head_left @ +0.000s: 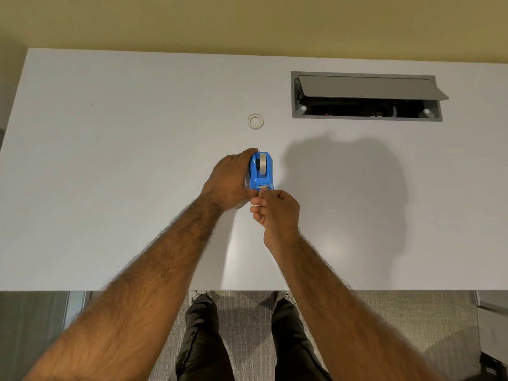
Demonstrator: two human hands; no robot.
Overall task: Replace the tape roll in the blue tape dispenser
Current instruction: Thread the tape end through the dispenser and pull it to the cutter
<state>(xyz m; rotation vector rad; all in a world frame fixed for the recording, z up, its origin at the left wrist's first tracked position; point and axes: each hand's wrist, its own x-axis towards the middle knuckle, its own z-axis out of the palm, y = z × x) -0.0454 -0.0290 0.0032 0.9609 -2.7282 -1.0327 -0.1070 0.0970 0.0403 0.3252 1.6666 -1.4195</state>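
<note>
The blue tape dispenser [266, 177] stands on the white table [110, 160] near its middle, cutter end toward me. A pale tape roll [262, 164] sits upright in its well. My left hand [229, 182] wraps the dispenser's left side, fingertips over its far end. My right hand [276, 209] is curled just below the cutter, thumb and forefinger pinched on the tape end at the blade. A second, thin white tape ring [255, 121] lies flat on the table beyond the dispenser.
An open grey cable hatch [367, 96] with its lid tilted up is set into the table at the back right. The table's near edge runs just above my legs and the carpet. A yellow wall stands behind the table.
</note>
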